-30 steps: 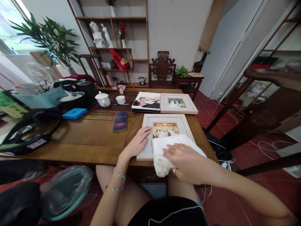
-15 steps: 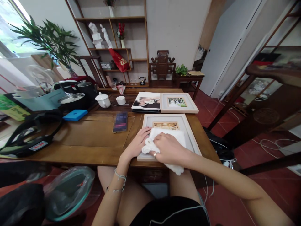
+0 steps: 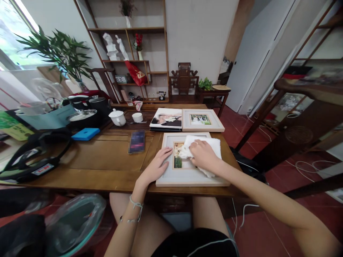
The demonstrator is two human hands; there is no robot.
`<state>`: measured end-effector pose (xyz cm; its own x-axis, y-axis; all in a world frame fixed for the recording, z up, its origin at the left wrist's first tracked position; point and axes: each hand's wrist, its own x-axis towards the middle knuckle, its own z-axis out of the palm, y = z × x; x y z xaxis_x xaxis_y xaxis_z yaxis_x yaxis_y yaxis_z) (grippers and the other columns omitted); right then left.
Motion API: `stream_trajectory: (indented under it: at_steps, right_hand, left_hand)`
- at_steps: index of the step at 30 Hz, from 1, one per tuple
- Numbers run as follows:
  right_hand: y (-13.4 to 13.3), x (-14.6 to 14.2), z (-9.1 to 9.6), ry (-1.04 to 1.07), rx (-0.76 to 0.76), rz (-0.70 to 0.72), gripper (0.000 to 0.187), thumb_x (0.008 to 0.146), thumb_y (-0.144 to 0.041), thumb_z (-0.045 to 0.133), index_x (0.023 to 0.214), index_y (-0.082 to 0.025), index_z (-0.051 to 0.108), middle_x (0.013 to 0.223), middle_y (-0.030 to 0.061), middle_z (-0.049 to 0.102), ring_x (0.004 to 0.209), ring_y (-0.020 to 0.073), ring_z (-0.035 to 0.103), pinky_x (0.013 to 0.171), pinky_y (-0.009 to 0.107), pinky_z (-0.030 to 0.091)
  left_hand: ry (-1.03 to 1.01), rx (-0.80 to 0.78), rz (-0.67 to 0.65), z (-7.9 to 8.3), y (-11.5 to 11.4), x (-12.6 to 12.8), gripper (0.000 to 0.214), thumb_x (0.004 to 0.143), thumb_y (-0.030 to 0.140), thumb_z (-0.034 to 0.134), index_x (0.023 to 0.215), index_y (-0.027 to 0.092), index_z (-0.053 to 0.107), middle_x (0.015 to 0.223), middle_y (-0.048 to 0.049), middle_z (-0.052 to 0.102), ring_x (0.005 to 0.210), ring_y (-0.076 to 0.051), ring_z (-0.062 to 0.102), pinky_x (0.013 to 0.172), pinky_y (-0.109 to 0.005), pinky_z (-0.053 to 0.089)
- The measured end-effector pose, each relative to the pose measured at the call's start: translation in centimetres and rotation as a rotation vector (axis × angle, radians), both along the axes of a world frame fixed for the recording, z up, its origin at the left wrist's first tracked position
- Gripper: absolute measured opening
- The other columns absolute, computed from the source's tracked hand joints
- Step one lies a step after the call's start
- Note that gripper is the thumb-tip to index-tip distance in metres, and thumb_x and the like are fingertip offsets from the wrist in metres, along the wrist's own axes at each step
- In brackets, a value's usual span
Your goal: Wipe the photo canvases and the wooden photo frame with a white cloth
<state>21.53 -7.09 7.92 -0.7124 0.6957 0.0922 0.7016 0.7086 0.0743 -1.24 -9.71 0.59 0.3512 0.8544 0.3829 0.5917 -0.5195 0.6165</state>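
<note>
A pale wooden picture frame [image 3: 171, 180] lies flat near the table's front edge. Its small photo [image 3: 177, 162] shows only in part, since a white cloth [image 3: 214, 144] covers the right side of it. My right hand [image 3: 203, 153] is closed on the bunched cloth and presses it against the frame's face, right of the middle. On the left border rests my left hand [image 3: 157, 165], fingers stretched out and holding nothing.
Behind the frame lie a second framed photo [image 3: 202, 127] and a photo album [image 3: 166, 123]. A phone [image 3: 137, 141], a blue box [image 3: 85, 134], a white teapot [image 3: 117, 117] and a black headset strap [image 3: 57, 159] are on the left. A lined bin [image 3: 77, 225] stands below.
My right hand has moved the cloth to the right and away from me, uncovering the photo's left part. My left hand stays at the frame's left edge.
</note>
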Motion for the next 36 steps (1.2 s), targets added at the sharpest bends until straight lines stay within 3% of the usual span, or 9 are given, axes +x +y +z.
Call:
stream_trajectory:
  at_steps: [4, 9, 16, 22, 25, 31, 34, 36]
  right_hand:
    - [4.0, 1.1, 0.4, 0.072, 0.064, -0.102, 0.018, 0.076, -0.021, 0.062, 0.091, -0.011, 0.065, 0.105, 0.0194, 0.065, 0.108, 0.0333, 0.052, 0.087, 0.040, 0.039]
    - [5.8, -0.1, 1.4, 0.171, 0.048, -0.081, 0.014, 0.077, -0.015, 0.056, 0.091, -0.012, 0.061, 0.097, 0.0162, 0.065, 0.096, 0.0286, 0.057, 0.078, 0.034, 0.041]
    - [7.2, -3.3, -0.4, 0.254, -0.095, 0.229, 0.036, 0.071, -0.007, 0.056, 0.105, -0.017, 0.058, 0.110, 0.0083, 0.064, 0.099, 0.0216, 0.057, 0.082, 0.029, 0.042]
    - [9.2, -1.9, -2.0, 0.305, -0.217, 0.418, 0.054, 0.069, -0.004, 0.050, 0.120, -0.019, 0.054, 0.117, 0.0090, 0.063, 0.105, 0.0239, 0.056, 0.097, 0.042, 0.038]
    - [9.8, 0.6, -2.2, 0.243, -0.211, 0.371, 0.057, 0.068, -0.005, 0.048, 0.123, -0.021, 0.052, 0.119, 0.0076, 0.063, 0.106, 0.0239, 0.056, 0.100, 0.043, 0.036]
    - [8.7, 6.8, -0.1, 0.077, -0.186, 0.105, 0.046, 0.072, -0.007, 0.049, 0.117, -0.016, 0.052, 0.104, 0.0125, 0.067, 0.095, 0.0282, 0.061, 0.079, 0.035, 0.044]
    - [6.8, 7.9, 1.1, 0.044, -0.179, 0.012, 0.043, 0.074, -0.007, 0.046, 0.116, -0.013, 0.051, 0.103, 0.0149, 0.067, 0.094, 0.0296, 0.062, 0.076, 0.035, 0.044]
    - [5.5, 7.6, 1.3, 0.071, -0.161, -0.005, 0.042, 0.074, -0.007, 0.046, 0.116, -0.012, 0.051, 0.116, 0.0177, 0.062, 0.107, 0.0307, 0.058, 0.082, 0.037, 0.045]
  left_hand:
    - [0.013, -0.006, -0.007, -0.1, 0.0, 0.0, 0.048, 0.091, 0.015, 0.042, 0.138, 0.021, 0.047, 0.147, -0.0097, 0.041, 0.140, -0.025, 0.030, 0.118, -0.052, 0.021]
    - [0.020, 0.020, -0.016, -0.1, 0.0, 0.0, 0.049, 0.089, 0.012, 0.040, 0.137, 0.018, 0.048, 0.146, -0.0111, 0.042, 0.139, -0.024, 0.031, 0.118, -0.049, 0.021]
    - [0.036, 0.030, 0.001, 0.3, -0.2, 0.1, 0.048, 0.088, 0.012, 0.041, 0.134, 0.019, 0.051, 0.146, -0.0112, 0.042, 0.139, -0.026, 0.031, 0.117, -0.050, 0.023]
    - [0.041, 0.024, -0.015, 0.8, -0.3, 0.2, 0.048, 0.089, 0.013, 0.040, 0.136, 0.020, 0.049, 0.145, -0.0109, 0.043, 0.138, -0.025, 0.033, 0.117, -0.051, 0.023]
    - [0.041, 0.010, -0.008, 0.7, -0.2, 0.2, 0.048, 0.090, 0.014, 0.041, 0.137, 0.020, 0.048, 0.145, -0.0101, 0.044, 0.139, -0.025, 0.032, 0.117, -0.051, 0.023]
    - [0.027, 0.006, -0.003, 0.5, -0.2, 0.1, 0.046, 0.091, 0.017, 0.041, 0.136, 0.018, 0.049, 0.146, -0.0112, 0.043, 0.139, -0.025, 0.032, 0.118, -0.051, 0.022]
    - [0.022, 0.001, 0.000, 0.5, -0.2, 0.1, 0.045, 0.092, 0.018, 0.041, 0.136, 0.019, 0.050, 0.146, -0.0107, 0.044, 0.139, -0.025, 0.032, 0.118, -0.051, 0.022]
    - [0.031, -0.008, 0.005, 0.5, -0.3, 0.1, 0.045, 0.092, 0.019, 0.041, 0.137, 0.019, 0.049, 0.146, -0.0107, 0.043, 0.139, -0.026, 0.032, 0.118, -0.051, 0.022]
